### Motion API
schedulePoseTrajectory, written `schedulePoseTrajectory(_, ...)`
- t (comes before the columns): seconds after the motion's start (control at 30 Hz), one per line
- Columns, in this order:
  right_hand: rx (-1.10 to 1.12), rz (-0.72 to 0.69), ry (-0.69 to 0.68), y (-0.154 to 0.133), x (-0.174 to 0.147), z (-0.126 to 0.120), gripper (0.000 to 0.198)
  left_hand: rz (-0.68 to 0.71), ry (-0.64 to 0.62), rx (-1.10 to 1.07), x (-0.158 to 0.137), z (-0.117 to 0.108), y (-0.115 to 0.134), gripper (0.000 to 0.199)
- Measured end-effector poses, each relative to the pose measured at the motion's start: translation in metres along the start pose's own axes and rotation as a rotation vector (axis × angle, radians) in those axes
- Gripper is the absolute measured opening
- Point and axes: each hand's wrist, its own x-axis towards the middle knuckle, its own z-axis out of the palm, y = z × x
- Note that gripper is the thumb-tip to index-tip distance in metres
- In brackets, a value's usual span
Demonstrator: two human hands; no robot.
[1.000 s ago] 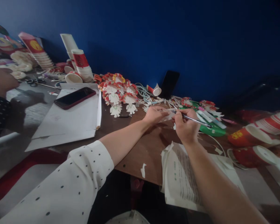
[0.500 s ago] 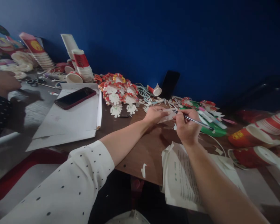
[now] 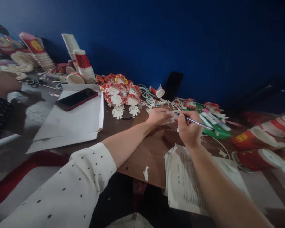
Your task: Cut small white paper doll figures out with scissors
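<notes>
In my right hand (image 3: 189, 127) is a pen (image 3: 199, 123), its tip at a small white paper piece (image 3: 170, 119). My left hand (image 3: 158, 117) grips the left side of that paper, fingers closed on it above the brown table (image 3: 142, 148). Whatever marks the pen makes are too small to see. Just left of my left hand lie several white paper figures (image 3: 133, 109) with red frilled tops. A white printed paper bag (image 3: 184, 180) hangs over the table edge, under my right forearm.
A phone (image 3: 76, 99) rests on a white box lid (image 3: 68, 126) to the left. Stacked paper cups (image 3: 85, 65) stand behind it; more red cups (image 3: 255, 138) lie at right. A dark phone (image 3: 174, 85) leans against the blue wall. Another person's hand (image 3: 4, 83) is at far left.
The pen's rear end has shifted slightly left and up as my right hand moves a little over the paper. My left hand stays almost where it was.
</notes>
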Motion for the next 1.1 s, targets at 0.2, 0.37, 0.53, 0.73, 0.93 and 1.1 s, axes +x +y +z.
schedulePoseTrajectory(0.2,-0.012,0.002,0.005,0.0047,0.0001,0.0008,0.015,0.013,0.004,0.000,-0.0011,-0.0009,0.0002,0.014)
schedulePoseTrajectory(0.37,-0.024,0.007,0.009,0.0024,0.0008,0.0007,0.013,0.018,0.019,0.014,-0.0009,-0.0009,0.0000,0.014)
schedulePoseTrajectory(0.53,-0.039,-0.008,0.011,0.0004,0.0007,-0.0003,0.013,0.013,0.022,0.005,-0.0004,-0.0001,-0.0006,0.013)
schedulePoseTrajectory(0.73,-0.035,-0.005,0.010,0.0017,0.0007,0.0001,0.014,-0.012,0.008,-0.047,-0.0010,0.0000,-0.0012,0.015)
schedulePoseTrajectory(0.93,-0.034,-0.010,0.013,0.0034,0.0008,0.0006,0.013,-0.040,0.031,-0.082,-0.0005,0.0008,-0.0019,0.013)
schedulePoseTrajectory(1.1,-0.038,-0.002,0.014,0.0040,0.0013,0.0005,0.014,-0.051,0.032,-0.108,-0.0010,0.0018,-0.0012,0.012)
